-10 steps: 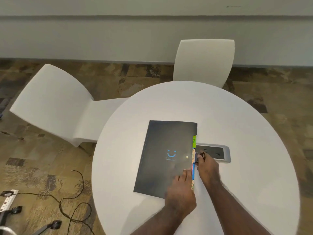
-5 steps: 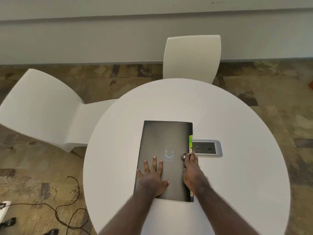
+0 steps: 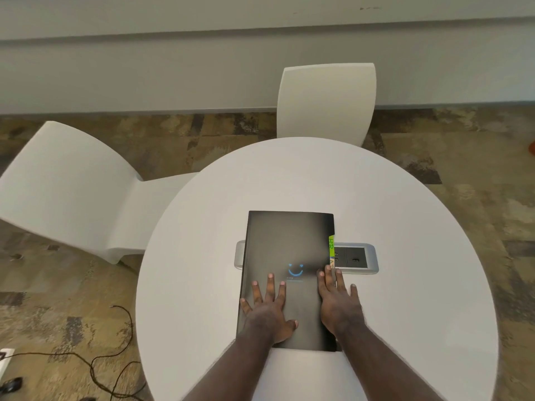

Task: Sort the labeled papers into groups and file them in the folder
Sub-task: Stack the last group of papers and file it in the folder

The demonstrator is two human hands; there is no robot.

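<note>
A closed black folder [image 3: 286, 244] with a blue smile logo lies flat on the round white table [image 3: 405, 314]. Coloured paper label tabs [image 3: 331, 248], a green one on top, stick out along its right edge. My left hand [image 3: 267, 309] rests flat with spread fingers on the folder's lower left part. My right hand [image 3: 337, 299] lies flat over the folder's lower right edge, fingers extended, partly on the table. Neither hand holds anything. The papers inside are hidden.
A grey power socket panel [image 3: 357, 257] is set into the table, partly under the folder. Two white chairs stand by the table, one behind [image 3: 325, 102] and one to the left [image 3: 69, 186]. Black cables [image 3: 95, 363] lie on the patterned floor at lower left.
My left hand moved from the folder's right edge onto its cover and spread flat. My right hand let go of the tabs and flattened. The folder now lies straighter.
</note>
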